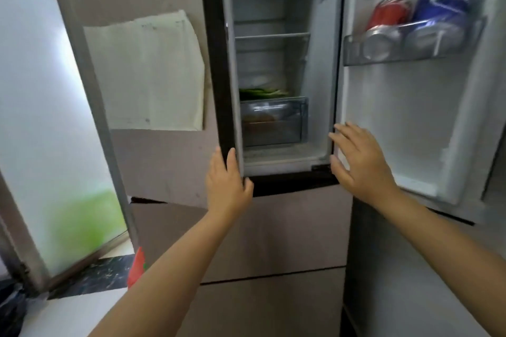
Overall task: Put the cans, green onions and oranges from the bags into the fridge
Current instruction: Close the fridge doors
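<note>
The fridge (317, 107) stands open in front of me. Green onions (262, 92) lie on the lowest shelf, above a clear drawer (273, 120) with something orange-brown inside, blurred. A red can (388, 15) and a blue can (443, 0) stand in the rack (353, 49) of the right door (410, 117). My left hand (226, 183) rests on the bottom edge of the left door (213, 63), fingers around its rim. My right hand (358, 159) is spread flat, empty, against the inner edge of the right door.
A white paper sheet (147, 71) is stuck on the left door's front. Lower fridge drawers (273, 241) are closed. A frosted glass door (41, 117) stands at left, with a red bag corner (137, 268) and a dark bag (11, 306) on the floor.
</note>
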Demonstrator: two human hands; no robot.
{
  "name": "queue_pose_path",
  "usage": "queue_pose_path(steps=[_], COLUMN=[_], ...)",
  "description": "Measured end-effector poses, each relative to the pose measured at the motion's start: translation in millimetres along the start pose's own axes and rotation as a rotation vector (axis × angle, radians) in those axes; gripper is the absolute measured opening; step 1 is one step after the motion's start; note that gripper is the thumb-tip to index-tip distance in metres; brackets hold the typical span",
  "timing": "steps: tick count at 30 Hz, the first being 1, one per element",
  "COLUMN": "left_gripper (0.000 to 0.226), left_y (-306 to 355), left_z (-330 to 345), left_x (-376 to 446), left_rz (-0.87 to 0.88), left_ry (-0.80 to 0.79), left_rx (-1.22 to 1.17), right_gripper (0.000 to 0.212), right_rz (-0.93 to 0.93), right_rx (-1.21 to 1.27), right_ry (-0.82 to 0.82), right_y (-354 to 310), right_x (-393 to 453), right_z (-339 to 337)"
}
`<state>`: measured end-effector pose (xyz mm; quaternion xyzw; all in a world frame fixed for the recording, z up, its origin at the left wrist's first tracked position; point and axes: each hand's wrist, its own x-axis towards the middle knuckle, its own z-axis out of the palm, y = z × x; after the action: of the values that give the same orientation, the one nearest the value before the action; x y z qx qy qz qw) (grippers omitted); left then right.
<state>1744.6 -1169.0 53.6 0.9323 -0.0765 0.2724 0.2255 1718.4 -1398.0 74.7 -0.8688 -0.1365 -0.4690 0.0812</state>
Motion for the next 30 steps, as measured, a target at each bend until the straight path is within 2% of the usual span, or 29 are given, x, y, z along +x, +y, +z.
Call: queue_pose_path(steps=[3,6,9,11,14,17,21,26,30], left_gripper=[0.067,0.064,0.063,0.062,0.062,0.062,0.064,0.063,0.061], left_y=[33.0,76.8,114.2,132.8,150.1,156.3,152.4,120.2,76.8], left_z=[17.4,35.1,53.5,62.9,70.8,72.7,67.3,44.8,26.9], left_x=[20.4,28.0,28.7,30.4,34.6,37.7,39.7,36.6,36.4], left_rz=[0.088,0.203,0.270,0.296,0.319,0.311,0.264,0.184,0.162], left_ry=[-0.081,-0.110,-0.129,-0.130,-0.133,-0.119,-0.076,-0.004,0.057], left_rx=[0.046,0.064,0.065,0.050,0.028,0.017,0.007,-0.002,0.031], right_gripper=[0.043,0.069,0.090,0.094,0.090,0.085,0.090,0.059,0.048], right_rz=[0.209,0.500,0.747,0.770,0.748,0.723,0.613,0.325,0.043], right_rx=[-0.099,-0.119,0.026,0.103,0.138,0.105,0.064,-0.135,-0.237], right_ry=[0.147,0.237,0.224,0.205,0.252,0.223,0.217,0.364,0.319], right_y=[53.1,92.9,117.3,126.5,129.9,123.5,97.1,54.4,24.1], right_x=[-11.4,-23.7,-29.1,-30.0,-28.6,-33.5,-46.4,-57.4,-48.4], right_z=[-30.9,-60.5,-71.7,-70.4,-72.3,-75.0,-70.9,-45.2,-21.4])
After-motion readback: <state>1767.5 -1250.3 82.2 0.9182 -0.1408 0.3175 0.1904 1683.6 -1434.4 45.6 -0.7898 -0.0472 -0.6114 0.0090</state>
